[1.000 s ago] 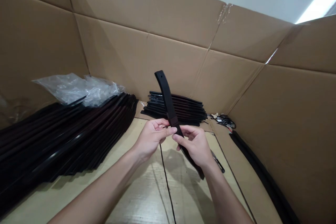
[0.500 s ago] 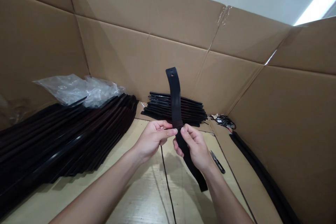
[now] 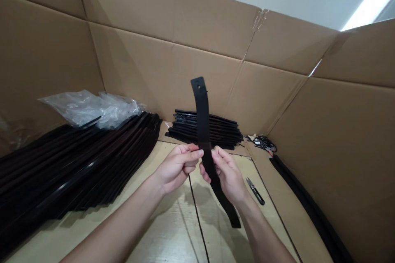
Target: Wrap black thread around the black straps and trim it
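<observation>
A black strap (image 3: 202, 115) with a small hole near its upper end stands almost upright between my hands, its lower end hanging down to the right. My left hand (image 3: 175, 166) pinches it at mid-length with thumb and fingers closed. My right hand (image 3: 226, 172) grips the same spot from the right side, fingers curled round the strap. Both hands are above the light cardboard floor (image 3: 173, 230), in front of a short stack of black straps (image 3: 212, 129).
A long pile of black straps (image 3: 70, 168) fills the left side, with clear plastic bags (image 3: 92, 107) on its far end. Small black snips (image 3: 255, 191) lie right of my right hand. Cardboard walls (image 3: 339, 139) enclose the space; a black strip (image 3: 308, 209) runs along the right wall.
The strap swung from leaning left to nearly upright, and its lower end dropped lower. My right hand shifted slightly left, uncovering the snips. Both hands kept their hold.
</observation>
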Demonstrator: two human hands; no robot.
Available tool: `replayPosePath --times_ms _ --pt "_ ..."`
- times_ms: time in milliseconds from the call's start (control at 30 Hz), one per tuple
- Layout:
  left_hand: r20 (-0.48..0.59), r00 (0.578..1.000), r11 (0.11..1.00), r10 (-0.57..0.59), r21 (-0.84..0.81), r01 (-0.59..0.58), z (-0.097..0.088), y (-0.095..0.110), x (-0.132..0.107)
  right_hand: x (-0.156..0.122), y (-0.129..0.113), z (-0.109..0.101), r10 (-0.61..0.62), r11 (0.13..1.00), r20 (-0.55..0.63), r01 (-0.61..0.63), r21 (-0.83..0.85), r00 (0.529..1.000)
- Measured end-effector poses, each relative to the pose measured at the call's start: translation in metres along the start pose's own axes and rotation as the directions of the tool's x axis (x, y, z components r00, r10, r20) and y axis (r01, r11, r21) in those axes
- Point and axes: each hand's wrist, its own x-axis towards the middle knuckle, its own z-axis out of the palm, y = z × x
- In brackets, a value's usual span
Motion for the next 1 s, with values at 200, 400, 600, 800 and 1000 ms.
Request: replayPosePath --times_ms 200,400,600,800,1000 --pt "-0.152 0.974 0.983 0.167 0.1 -0.153 0.001 0.005 -0.001 0.003 -0.003 -0.004 -0.046 0.999 -0.035 0.045 -0.031 0.998" --pt "-0.101 0.976 0.962 0.194 0.215 -0.169 -0.001 -0.001 0.001 0.002 -0.007 0.0 -0.023 0.987 -0.015 0.02 -0.159 1.0" --pt "0.027 0.994 0.978 0.106 0.179 -0.109 -0.004 -0.008 0.003 -0.004 -0.01 0.004 0.037 0.996 0.026 -0.035 -0.078 0.999" --pt "-0.015 0.991 0.974 0.129 0.188 -0.124 -0.001 -0.009 0.002 -0.002 -0.004 0.005 0.024 1.0 -0.045 -0.024 -0.008 0.999" --pt "-0.057 0.984 0.968 0.172 0.198 -0.158 0.004 -0.016 -0.001 -0.003 -0.002 0.008 0.045 0.997 -0.189 -0.057 -0.061 0.981"
